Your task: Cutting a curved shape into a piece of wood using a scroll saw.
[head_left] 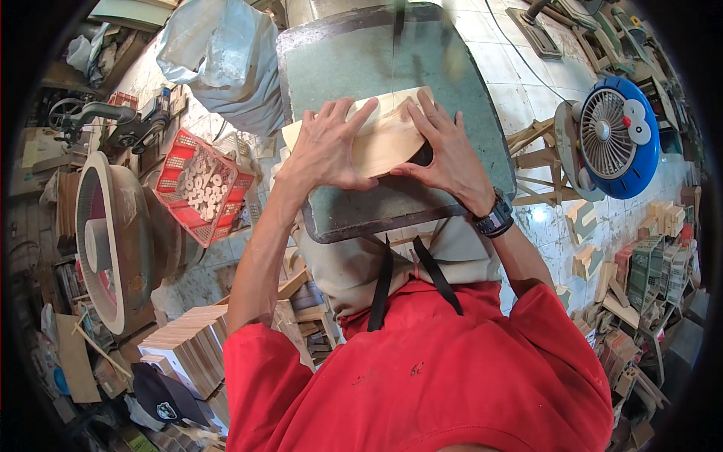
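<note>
A pale wooden board [388, 135] lies on the dark green saw table [331, 71], under both my hands. My left hand [327, 143] holds its left part, fingers spread over the top and thumb at the near edge. On the right side my right hand [448, 154] grips the board the same way, its thumb close to my left thumb. A curved line or cut runs across the wood between the hands. Just beyond the board, a thin upright saw blade [393, 64] comes down from a dark, blurred holder [398, 19].
Left of the table stand a pale plastic sack [226, 64], a red basket [173, 162] of small wooden pieces and a large round machine wheel [98, 241]. A blue fan [640, 139] stands at right. Stacked wooden boards [184, 346] and a dark cap [162, 395] lie lower left.
</note>
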Demonstrator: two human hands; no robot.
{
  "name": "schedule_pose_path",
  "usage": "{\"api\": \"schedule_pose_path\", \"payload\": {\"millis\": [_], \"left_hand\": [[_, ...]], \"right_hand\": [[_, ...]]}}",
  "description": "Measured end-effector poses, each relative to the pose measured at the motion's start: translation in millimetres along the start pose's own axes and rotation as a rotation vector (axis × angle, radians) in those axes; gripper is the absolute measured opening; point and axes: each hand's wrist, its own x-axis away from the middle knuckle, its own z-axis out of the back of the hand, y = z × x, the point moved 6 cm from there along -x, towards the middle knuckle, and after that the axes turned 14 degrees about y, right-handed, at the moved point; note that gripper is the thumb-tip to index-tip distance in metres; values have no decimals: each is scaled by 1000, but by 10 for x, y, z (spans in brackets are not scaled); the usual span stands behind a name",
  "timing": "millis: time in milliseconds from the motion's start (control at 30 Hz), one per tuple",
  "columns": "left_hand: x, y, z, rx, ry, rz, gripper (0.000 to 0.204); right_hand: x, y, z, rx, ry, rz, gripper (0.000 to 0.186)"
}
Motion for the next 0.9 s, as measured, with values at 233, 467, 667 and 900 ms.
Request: {"api": "schedule_pose_path", "payload": {"millis": [233,467,667,900], "left_hand": [[-2,5,-2,0,-22,24,123],[7,-12,-50,29,91,-101,125],[-30,-12,19,76,10,-281,123],[-35,-33,-27,104,53,-245,113]], "right_hand": [[102,-93,-10,-1,-9,48,106],[10,-41,-12,-1,-79,-50,104],[26,26,-35,-11,-76,31,102],[9,40,-2,-46,-83,47,99]]}}
